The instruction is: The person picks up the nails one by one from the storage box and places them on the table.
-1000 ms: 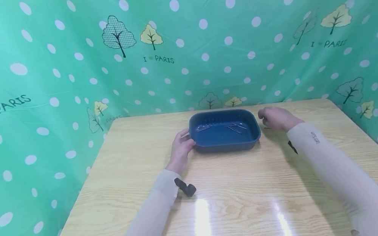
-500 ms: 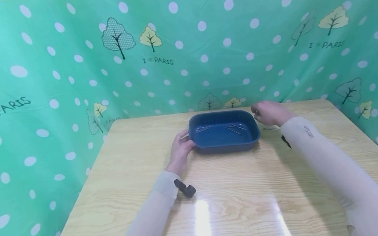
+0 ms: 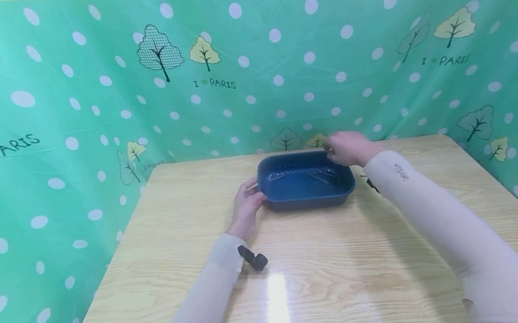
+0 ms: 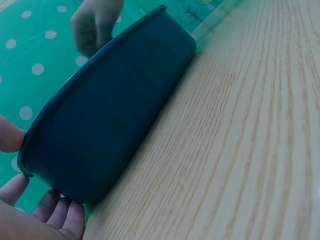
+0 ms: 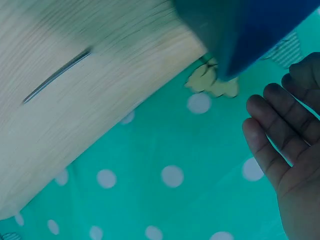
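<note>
The left hand (image 3: 245, 209) grips a dark-blue rectangular plastic bin (image 3: 309, 201); whether the right hand (image 3: 349, 148), over its far-right corner, holds anything is unclear. The thin metal rods (image 3: 319, 178) inside look light, stiff and slippery, best pinched mid-length.

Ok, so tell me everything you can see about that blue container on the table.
The blue container is open-topped, rectangular with rounded corners and a lipped rim; it looks like plastic. It sits upright on the wooden table, toward the far edge. Several thin, metal-looking sticks lie inside in two groups, left and right. The left hand holds its left end; the right hand is at the far right corner, though whether it touches is unclear.
</note>
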`<action>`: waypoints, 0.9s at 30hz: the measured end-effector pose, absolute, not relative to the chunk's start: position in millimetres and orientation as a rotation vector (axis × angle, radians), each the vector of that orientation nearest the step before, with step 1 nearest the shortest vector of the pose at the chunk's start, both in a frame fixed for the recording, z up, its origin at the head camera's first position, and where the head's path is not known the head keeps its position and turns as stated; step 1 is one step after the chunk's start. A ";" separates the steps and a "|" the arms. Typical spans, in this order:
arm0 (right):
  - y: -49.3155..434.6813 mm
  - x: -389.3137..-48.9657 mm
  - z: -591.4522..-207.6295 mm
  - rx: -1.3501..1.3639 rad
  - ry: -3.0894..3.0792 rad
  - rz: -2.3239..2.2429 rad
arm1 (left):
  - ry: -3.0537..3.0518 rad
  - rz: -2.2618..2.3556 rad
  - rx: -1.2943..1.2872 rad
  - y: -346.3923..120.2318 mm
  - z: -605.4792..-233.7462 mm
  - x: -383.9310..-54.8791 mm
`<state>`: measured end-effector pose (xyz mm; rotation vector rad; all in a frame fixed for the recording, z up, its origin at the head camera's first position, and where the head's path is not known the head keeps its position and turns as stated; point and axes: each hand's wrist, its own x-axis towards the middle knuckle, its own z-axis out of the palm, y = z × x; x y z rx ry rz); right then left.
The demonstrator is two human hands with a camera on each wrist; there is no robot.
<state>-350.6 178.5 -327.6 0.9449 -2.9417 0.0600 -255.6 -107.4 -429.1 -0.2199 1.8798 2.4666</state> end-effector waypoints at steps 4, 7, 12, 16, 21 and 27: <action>162.0 -350.5 -324.1 0.991 -2.924 0.079 | 1.892 2.448 -0.221 -107.0 -428.9 -257.3; 151.4 -351.7 -323.0 1.013 -2.913 0.090 | 1.879 2.461 -0.214 -106.2 -429.4 -258.3; 135.9 -353.6 -322.1 1.058 -2.896 0.080 | 1.877 2.473 -0.213 -105.6 -429.8 -258.0; 121.5 -355.5 -324.3 1.085 -2.905 0.064 | 1.886 2.472 -0.203 -106.1 -429.7 -257.3; 98.8 -357.8 -332.1 1.133 -2.896 0.005 | 1.891 2.467 -0.195 -107.5 -428.4 -255.0; 75.5 -360.3 -343.3 1.193 -2.892 -0.045 | 1.883 2.483 -0.199 -108.0 -431.5 -255.3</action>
